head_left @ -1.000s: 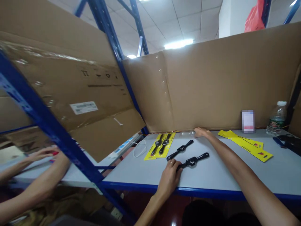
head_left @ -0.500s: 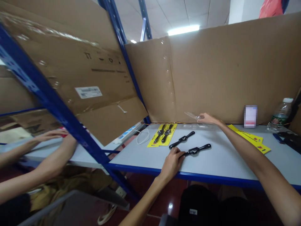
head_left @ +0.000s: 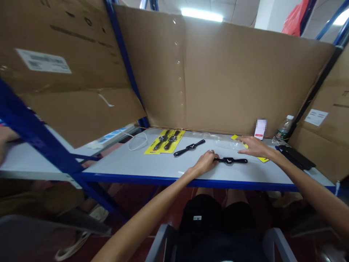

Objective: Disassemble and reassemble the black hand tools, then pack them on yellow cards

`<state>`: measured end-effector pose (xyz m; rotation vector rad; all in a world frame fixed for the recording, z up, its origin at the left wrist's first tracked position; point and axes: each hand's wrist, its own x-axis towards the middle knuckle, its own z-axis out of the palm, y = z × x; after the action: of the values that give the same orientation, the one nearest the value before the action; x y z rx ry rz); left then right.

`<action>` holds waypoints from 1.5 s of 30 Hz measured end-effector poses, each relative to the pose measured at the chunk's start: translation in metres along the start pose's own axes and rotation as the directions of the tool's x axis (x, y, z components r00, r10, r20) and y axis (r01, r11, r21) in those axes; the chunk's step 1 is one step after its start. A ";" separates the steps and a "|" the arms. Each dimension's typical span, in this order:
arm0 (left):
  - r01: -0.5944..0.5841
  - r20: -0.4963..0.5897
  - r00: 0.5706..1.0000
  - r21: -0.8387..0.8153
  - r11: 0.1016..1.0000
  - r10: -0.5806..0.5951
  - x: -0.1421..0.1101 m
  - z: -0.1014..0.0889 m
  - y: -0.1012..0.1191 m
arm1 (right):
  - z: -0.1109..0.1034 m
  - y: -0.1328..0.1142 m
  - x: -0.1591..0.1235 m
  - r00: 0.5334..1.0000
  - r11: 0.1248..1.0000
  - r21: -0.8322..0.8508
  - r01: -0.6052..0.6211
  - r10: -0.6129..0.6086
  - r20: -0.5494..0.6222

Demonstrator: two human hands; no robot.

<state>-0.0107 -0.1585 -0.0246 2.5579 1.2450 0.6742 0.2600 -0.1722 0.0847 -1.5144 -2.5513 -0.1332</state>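
Note:
My left hand (head_left: 205, 162) is closed on one end of a black two-handled tool (head_left: 231, 160) lying on the grey table (head_left: 141, 165). A second black tool (head_left: 189, 147) lies a little behind it, apart from both hands. My right hand (head_left: 252, 146) holds a clear plastic blister shell (head_left: 227, 144) just above the table, next to a yellow card (head_left: 261, 158). At the back left, a yellow backing card (head_left: 164, 141) carries two more black tools.
A tall cardboard wall (head_left: 231, 80) stands behind the table. A water bottle (head_left: 283, 130), a small white box (head_left: 260, 128) and a black flat object (head_left: 296, 157) sit at the right. White cable (head_left: 137, 141) and power strip (head_left: 110, 137) lie at left by a blue rack post (head_left: 32, 134).
My right hand lifted a clear plastic shell from the back of the table and brought it forward. My left hand stayed on the tool. The view swung down and to the right.

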 end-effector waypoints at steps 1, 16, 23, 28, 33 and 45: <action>0.003 -0.013 1.000 -0.051 0.999 -0.004 0.002 0.002 -0.004 | -0.003 -0.001 -0.010 1.000 1.000 -0.015 -0.006 0.006 0.002; 0.276 0.132 0.957 -0.688 0.671 -0.259 0.000 -0.009 -0.061 | 0.108 -0.028 -0.035 0.993 0.970 0.223 0.096 -0.078 -0.086; 0.186 0.317 0.945 -0.313 0.932 -0.082 0.046 -0.019 -0.043 | 0.115 -0.027 -0.038 0.993 0.969 0.239 0.059 -0.031 -0.117; 0.247 0.605 0.791 -0.173 0.953 -0.095 0.075 -0.026 -0.028 | 0.114 -0.029 -0.038 0.988 0.966 0.255 0.044 -0.004 -0.156; 0.320 0.645 0.761 -0.287 0.903 -0.065 0.071 -0.031 -0.028 | 0.114 -0.033 -0.039 0.983 0.961 0.275 0.025 0.026 -0.180; 0.126 0.450 0.892 -0.168 0.978 -0.038 0.059 -0.048 -0.014 | 0.097 0.019 -0.051 0.717 0.784 0.497 -0.371 0.582 -0.383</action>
<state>-0.0123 -0.1037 0.0300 2.3027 1.0628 0.1591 0.2908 -0.1917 -0.0201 -1.6465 -1.5723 0.0338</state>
